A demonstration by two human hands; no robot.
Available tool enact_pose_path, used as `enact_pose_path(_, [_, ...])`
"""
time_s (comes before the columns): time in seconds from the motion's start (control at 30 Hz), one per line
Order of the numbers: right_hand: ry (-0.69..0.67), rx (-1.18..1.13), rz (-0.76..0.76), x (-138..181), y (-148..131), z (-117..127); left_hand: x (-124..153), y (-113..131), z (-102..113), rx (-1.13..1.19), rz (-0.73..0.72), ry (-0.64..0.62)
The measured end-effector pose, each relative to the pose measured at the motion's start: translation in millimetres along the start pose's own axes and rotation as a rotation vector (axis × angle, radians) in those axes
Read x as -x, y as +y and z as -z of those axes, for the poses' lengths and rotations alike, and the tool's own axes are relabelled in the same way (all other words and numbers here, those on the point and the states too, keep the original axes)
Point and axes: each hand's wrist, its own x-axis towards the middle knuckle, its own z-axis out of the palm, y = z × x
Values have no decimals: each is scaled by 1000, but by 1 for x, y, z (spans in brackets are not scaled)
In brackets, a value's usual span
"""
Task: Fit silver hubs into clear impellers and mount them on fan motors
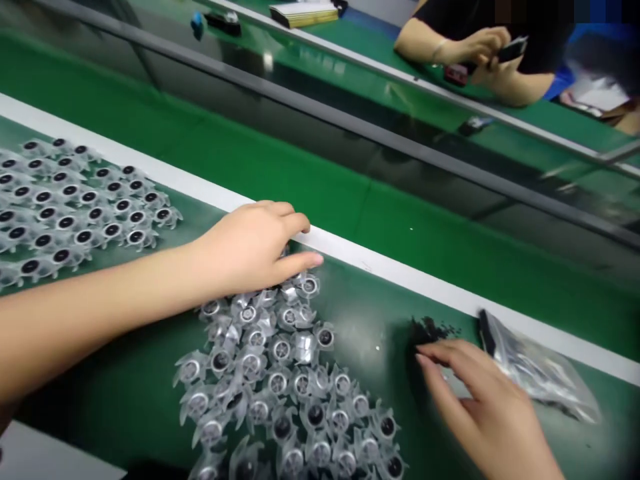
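Observation:
My left hand [250,245] rests palm down on the far end of a loose heap of small clear plastic fan impellers [285,380], its fingers curled over the top pieces; what it grips is hidden. My right hand [480,407] reaches to a small pile of tiny black parts [430,329], with its fingers drawn together in a pinch at the pile's edge. Both lie on a green mat.
Neat rows of the same impellers [75,207] lie at the far left. A clear plastic bag [535,367] with dark parts sits right of the black pile. A white strip [380,260] edges the conveyor belt. Across it, another person's hands [475,50] hold a dark object.

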Motion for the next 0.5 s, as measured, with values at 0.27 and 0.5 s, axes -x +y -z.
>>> enact_pose_path(0.27, [-20,24,88,-16,-3,-18,-35,25,-13,-75,17,-257])
enact_pose_path(0.5, [-53,62,365,-7,27,-27,-36,38,4,91,15,-223])
